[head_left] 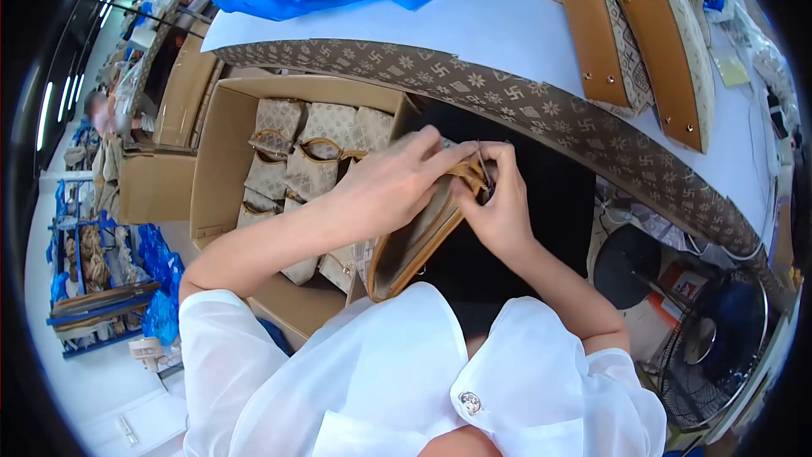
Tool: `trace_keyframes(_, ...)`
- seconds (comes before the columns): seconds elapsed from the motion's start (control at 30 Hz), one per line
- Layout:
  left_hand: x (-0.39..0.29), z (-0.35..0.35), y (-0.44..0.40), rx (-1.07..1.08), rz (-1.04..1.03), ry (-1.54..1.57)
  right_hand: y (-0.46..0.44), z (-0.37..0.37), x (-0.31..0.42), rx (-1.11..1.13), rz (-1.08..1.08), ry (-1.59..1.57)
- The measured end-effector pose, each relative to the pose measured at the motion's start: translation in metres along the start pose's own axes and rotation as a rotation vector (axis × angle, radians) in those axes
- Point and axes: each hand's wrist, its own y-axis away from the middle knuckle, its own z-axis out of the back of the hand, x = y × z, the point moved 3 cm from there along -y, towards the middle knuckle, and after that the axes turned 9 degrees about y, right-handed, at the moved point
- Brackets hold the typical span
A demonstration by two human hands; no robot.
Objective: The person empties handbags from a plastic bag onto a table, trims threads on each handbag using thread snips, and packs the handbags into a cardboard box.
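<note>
Left of the left hand, a cardboard carton (216,161) with straight, smooth walls held rows of small patterned pouches (317,171), pale cloth with brown-piped curved mouths. The left forearm crossed over the carton's near part. The left hand (393,184) bent inward, its fingertips pinching the tan trim at the far end of an open bag (408,252).

That bag lay between and below the hands, its long axis slanting from the fingertips down and leftward to the person's chest. Its mouth made a narrow, pointed oval, edged in smooth tan piping around a darker lining. The left hand and forearm were nearer its body; the right hand (502,207) met it only at the far end, thumb and fingers closed on the bunched trim, close to the left fingertips.

Under and beyond the right hand spread a matt black surface (550,195). Ahead curved a white table (524,25) with brown patterned edging; ahead and to the right, bags with flat, studded tan bases (664,59) lay on it. Farther right, a round wire-caged fan (710,347) stood low.
</note>
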Motion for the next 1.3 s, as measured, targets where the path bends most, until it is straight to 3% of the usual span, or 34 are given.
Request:
trace_keyframes(0.03,0.007,-0.003,-0.003,0.014,-0.007,0.000,0.000,0.003,-0.001,-0.011,-0.011,0.001)
trace_keyframes(0.13,0.034,-0.009,-0.017,-0.062,-0.380,0.207,0.002,0.019,-0.009,0.112,-0.246,-0.157)
trace_keyframes(0.17,0.043,-0.007,-0.019,-0.050,-0.383,0.214,0.004,0.024,-0.007,0.104,-0.257,-0.156)
trace_keyframes(0.27,0.070,-0.005,-0.013,0.204,-0.101,0.826,0.014,0.034,0.009,0.286,-0.158,-0.178)
trace_keyframes(0.3,0.067,-0.008,-0.011,0.202,-0.093,0.837,0.014,0.037,0.012,0.296,-0.166,-0.178)
trace_keyframes(0.4,0.049,-0.019,-0.011,0.225,0.174,1.059,0.015,0.043,0.024,0.364,0.193,-0.039)
trace_keyframes(0.57,0.020,-0.029,-0.001,0.390,0.165,0.829,0.037,0.048,0.021,0.467,0.331,0.063)
trace_keyframes(0.7,0.015,-0.048,-0.003,0.209,0.045,0.710,0.028,0.069,0.014,0.543,0.253,-0.076)
trace_keyframes(0.8,0.022,-0.052,0.001,0.044,-0.070,0.637,0.014,0.091,-0.002,0.537,-0.066,-0.230)
trace_keyframes(0.93,0.010,-0.054,-0.004,-0.106,-0.250,0.558,0.018,0.076,-0.014,0.683,-0.054,-0.174)
trace_keyframes(1.3,0.002,-0.058,-0.007,-0.095,-0.237,0.534,0.013,0.065,-0.016,0.762,-0.065,-0.229)
